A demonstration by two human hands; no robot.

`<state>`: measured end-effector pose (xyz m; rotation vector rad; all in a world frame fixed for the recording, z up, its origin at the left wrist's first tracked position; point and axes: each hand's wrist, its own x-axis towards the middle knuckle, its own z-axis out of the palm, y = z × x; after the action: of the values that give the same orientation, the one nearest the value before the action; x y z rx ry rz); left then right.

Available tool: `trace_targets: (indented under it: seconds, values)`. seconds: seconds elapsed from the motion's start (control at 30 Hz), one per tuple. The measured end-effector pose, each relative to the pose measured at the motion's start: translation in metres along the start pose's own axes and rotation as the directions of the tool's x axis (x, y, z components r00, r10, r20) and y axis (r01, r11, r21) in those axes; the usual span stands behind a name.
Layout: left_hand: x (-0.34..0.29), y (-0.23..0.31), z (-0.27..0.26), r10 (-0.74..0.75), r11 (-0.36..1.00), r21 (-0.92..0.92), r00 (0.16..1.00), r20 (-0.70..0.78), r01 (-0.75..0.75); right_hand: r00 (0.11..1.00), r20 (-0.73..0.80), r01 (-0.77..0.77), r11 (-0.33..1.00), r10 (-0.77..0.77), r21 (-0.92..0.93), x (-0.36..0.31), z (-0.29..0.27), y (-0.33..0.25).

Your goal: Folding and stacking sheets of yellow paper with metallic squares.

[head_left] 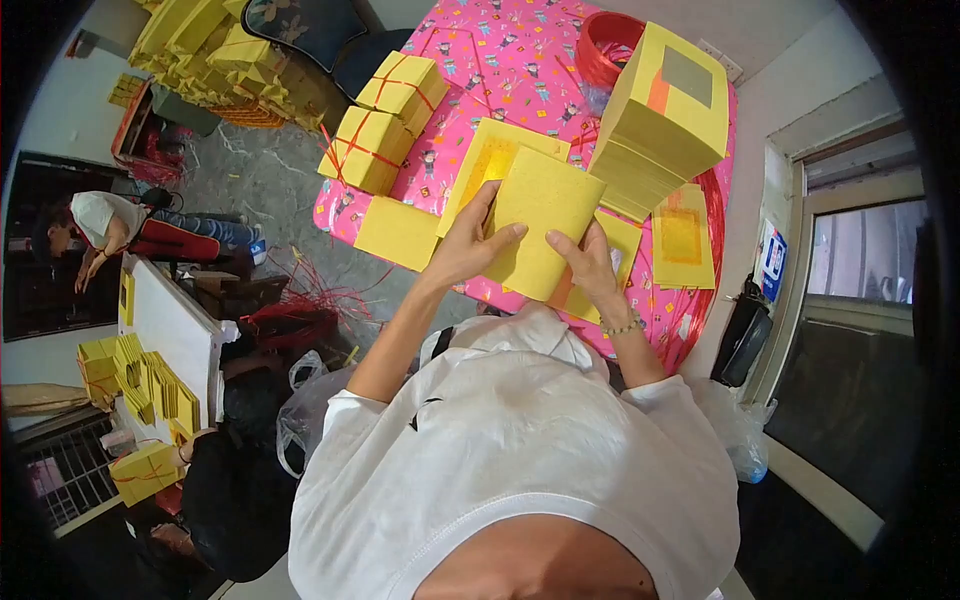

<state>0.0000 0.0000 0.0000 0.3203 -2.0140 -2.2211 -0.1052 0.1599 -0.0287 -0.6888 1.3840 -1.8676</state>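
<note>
Between my two hands is a stack of yellow paper sheets (553,215), slightly curved, held over the pink table. My left hand (470,240) grips its left edge, thumb on top and fingers underneath. On the lower right edge my right hand (590,262) closes the same way, a beaded bracelet on its wrist. Beneath the stack lie more yellow sheets, one with an orange-gold printed patch (490,165). A plain yellow sheet (395,232) rests left of them. Beyond my right hand, another printed yellow sheet (683,237) lies on the table.
A tall yellow paper stack (650,130) stands at the right, beside a red tape roll (608,50). Two bundles tied with red string (368,148) sit at the left. The patterned pink tablecloth (515,65) covers the table. Other people work at a white table (175,325) on the left.
</note>
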Motion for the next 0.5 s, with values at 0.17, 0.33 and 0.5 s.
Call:
trace_targets:
  seconds: [0.17, 0.33, 0.5]
  values:
    - [0.0, -0.006, 0.007, -0.017, 0.994, -0.112, 0.996, -0.087, 0.007, 0.997, -0.056, -0.049, 0.997, 0.053, 0.066, -0.001, 0.0, -0.001]
    - [0.006, 0.01, 0.003, -0.157, 0.966, -0.213, 0.986, -0.049, 0.144, 0.985, -0.083, -0.139, 0.983, 0.149, 0.116, 0.002, 0.0, -0.01]
    - [0.011, 0.007, -0.003, -0.257, 0.957, -0.152, 0.965, -0.046, 0.248, 0.986, -0.062, -0.143, 0.979, 0.153, 0.147, 0.008, 0.0, -0.01]
